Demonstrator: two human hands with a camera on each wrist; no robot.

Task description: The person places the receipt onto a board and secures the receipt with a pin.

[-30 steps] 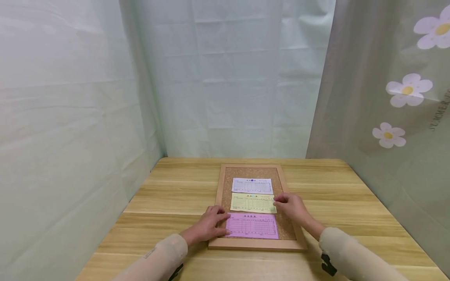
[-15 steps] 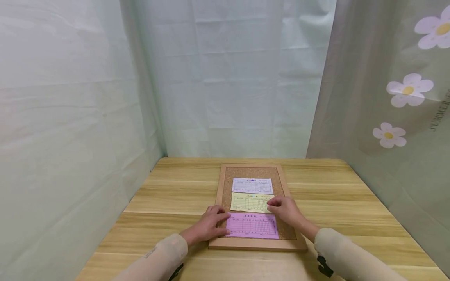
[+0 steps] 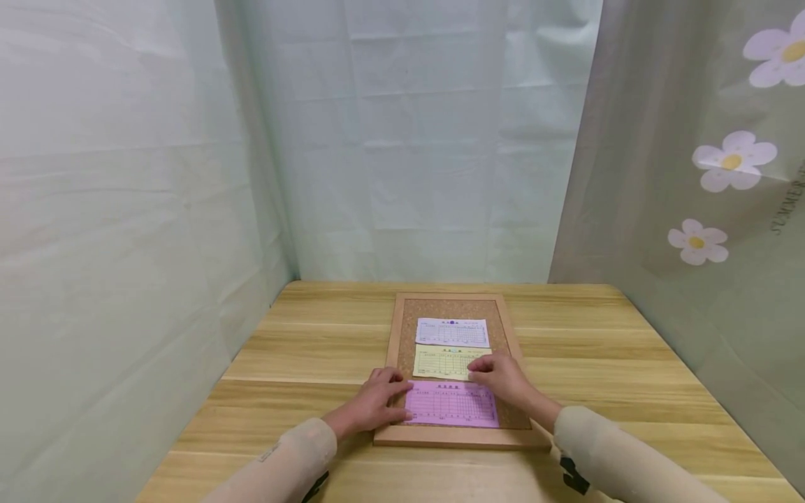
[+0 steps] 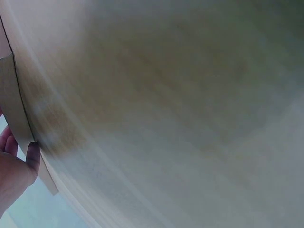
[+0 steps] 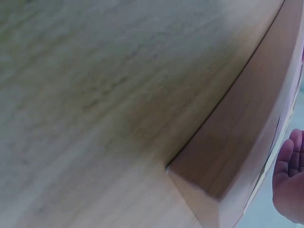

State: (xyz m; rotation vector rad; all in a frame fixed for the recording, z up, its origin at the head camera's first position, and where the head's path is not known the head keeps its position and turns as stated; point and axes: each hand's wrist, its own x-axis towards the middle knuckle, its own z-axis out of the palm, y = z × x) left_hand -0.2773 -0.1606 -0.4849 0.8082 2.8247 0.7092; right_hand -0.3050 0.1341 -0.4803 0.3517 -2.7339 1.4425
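Observation:
On the wooden table lies a wood-framed cork board [image 3: 449, 308]. Three printed form slips are laid on it in a column: a white slip [image 3: 449, 334], a yellow slip [image 3: 437, 363] and a pink slip [image 3: 451, 405] nearest me. My left hand [image 3: 372, 402] rests across the board's left frame, its thumb and fingertips touching the pink slip's left edge. With bent fingers my right hand [image 3: 505, 379] pinches a tiny pale pushpin over the lower right of the yellow slip, mostly hidden by the fingertips. A dark purple pushpin [image 3: 452, 322] sits at the white slip's top.
A pale blue pushpin [image 3: 454, 350] is at the yellow slip's top edge. The wooden table [image 3: 604, 356] extends on both sides of the board. Pale curtains [image 3: 402, 140] stand behind and beside it, the right one printed with flowers.
My right hand has moved left and slightly toward me, from the yellow slip's right edge to over its lower right part. The left hand and the slips keep their places.

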